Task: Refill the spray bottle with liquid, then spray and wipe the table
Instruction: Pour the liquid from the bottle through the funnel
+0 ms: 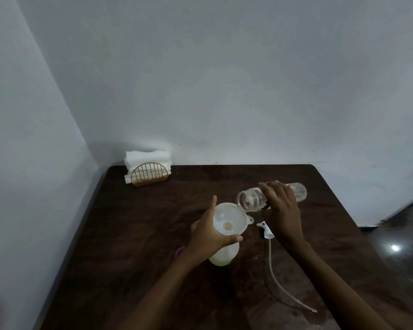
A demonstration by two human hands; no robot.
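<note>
Two hands on the job, refill stage by the look of it. The left hand (210, 234) is wrapped round the rim of the funnel (227, 220), thumb on the near side and fingers round the far side, steadying it on the spray bottle (224, 256), which stands upright near the middle of the table (153, 234). The right hand (281, 210) grips the clear bottle (253, 198) round its middle, fingers curled over the top. It's tipped almost flat, with its open mouth just over the funnel's far-right edge. Can't tell if anything is running out; it looks nearly empty. To do this well, I'd say get the mouth over the funnel's centre hole, not the lip, tip slowly so it doesn't glug, and hold the funnel down so it can't rock or lift. Spill risk is on the right side, toward the spray head (267, 231) lying just beside, w/ its thin tube (277, 279) curving toward the near edge. Materials: funnel and spray bottle are milky, translucent plastic, the bottle rounded w/ a yellowish tint low down. The clear bottle is a see-through, wide-mouthed cylinder. The tabletop is dark wood grain, a bit mottled. At the far-left corner, white napkins (146, 158) sit in a gold wire holder (149, 173). Something small and purple (179, 251) shows behind the left wrist; can't make it out.
</note>
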